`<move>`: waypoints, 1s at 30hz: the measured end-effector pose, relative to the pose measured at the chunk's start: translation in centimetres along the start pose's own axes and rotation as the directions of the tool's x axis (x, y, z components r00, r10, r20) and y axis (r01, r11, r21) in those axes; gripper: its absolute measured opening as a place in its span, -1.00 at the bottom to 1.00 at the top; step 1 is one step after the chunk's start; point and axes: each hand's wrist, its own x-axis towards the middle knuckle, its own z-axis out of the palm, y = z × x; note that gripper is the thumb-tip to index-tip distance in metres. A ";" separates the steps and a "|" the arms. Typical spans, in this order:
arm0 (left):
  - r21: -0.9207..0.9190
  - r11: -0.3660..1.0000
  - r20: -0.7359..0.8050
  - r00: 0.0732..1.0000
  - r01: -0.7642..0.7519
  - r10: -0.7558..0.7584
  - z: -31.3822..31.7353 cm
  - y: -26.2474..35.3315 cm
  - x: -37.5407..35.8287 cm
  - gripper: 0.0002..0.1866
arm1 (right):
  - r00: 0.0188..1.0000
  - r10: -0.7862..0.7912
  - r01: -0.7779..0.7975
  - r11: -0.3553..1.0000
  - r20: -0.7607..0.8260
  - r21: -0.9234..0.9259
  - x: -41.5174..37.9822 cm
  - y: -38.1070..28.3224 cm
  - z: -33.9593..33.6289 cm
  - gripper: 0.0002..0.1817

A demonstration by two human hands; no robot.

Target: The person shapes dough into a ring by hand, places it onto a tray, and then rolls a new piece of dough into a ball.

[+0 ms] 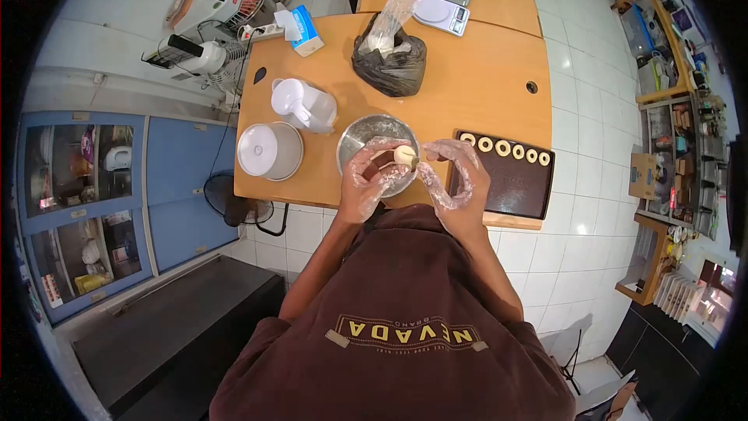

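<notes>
A small pale ball of dough [405, 156] is held between the fingertips of my left hand [365, 179], above the metal bowl [360, 131]. White flour coats the fingers of both hands. My right hand [460, 181] is beside the dough ball, its fingers curved and apart, the thumb tip close to the ball. Nothing shows in its grasp. Both hands hide much of the bowl's interior. To the right of my right hand lies a dark baking tray [514, 187], with several dough rings [504, 148] in a row along its far edge.
On the left of the wooden table [460, 70] stand a white lidded tub [269, 150] and a white pitcher [304, 105]. Farther back are a black plastic bag [389, 66], a white scale [441, 15] and a blue tissue box [306, 31].
</notes>
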 end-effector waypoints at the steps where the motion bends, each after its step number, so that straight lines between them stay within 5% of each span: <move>1: -0.014 1.000 0.012 1.000 -0.004 0.004 -0.1 0.0 0.1 -0.53 | 1.000 0.004 -0.004 1.000 0.016 -0.004 0.0 0.0 -0.2 -0.67; 21: 0.103 0.993 0.057 0.997 0.049 -0.055 1.6 1.9 0.8 -0.59 | 0.998 0.038 -0.034 0.997 0.058 -0.072 -0.1 0.3 -0.4 -0.76; 26: -0.057 0.987 0.074 0.986 0.151 -0.147 0.4 1.6 0.9 -0.57 | 0.970 0.204 -0.227 0.954 0.131 0.196 0.3 0.5 -1.0 -0.79; 30: -0.179 0.934 0.141 0.948 0.309 -0.286 -0.4 2.0 0.7 -0.56 | 0.967 0.099 -0.117 0.991 0.234 0.066 1.6 -0.3 -2.6 -0.76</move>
